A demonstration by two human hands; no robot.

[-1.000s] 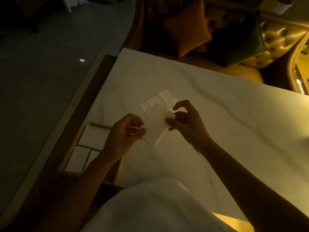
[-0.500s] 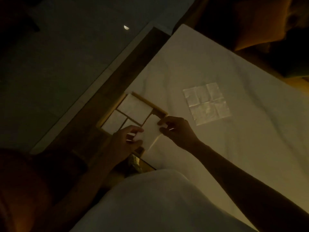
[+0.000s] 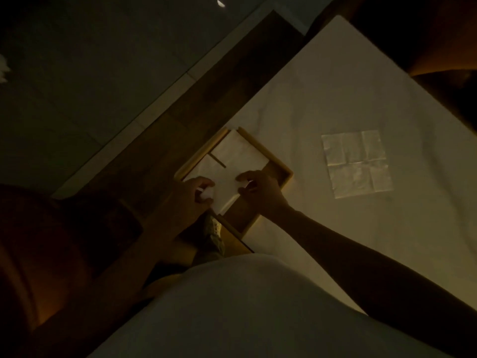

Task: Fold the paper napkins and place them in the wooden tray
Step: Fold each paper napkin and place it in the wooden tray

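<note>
The scene is dim. A wooden tray (image 3: pixel 280 166) with dividers sits at the left edge of the white marble table (image 3: pixel 335 86). Folded white napkins (image 3: pixel 237 153) lie in its far compartments. A folded napkin (image 3: pixel 224 192) is low over the tray's near part, pinched on its left edge by my left hand (image 3: pixel 189 195) and on its right edge by my right hand (image 3: pixel 260 188). An unfolded creased napkin (image 3: pixel 356 164) lies flat on the table to the right of the tray.
A dark wood strip and tiled floor (image 3: pixel 103 73) run along the table's left side. My white-clothed lap (image 3: pixel 232 306) fills the bottom. Orange upholstery (image 3: pixel 444 60) shows at the top right.
Both hands have carried the folded napkin from above the table down and left into the tray. The head camera has swung left, so the tray and flat napkin appear farther right.
</note>
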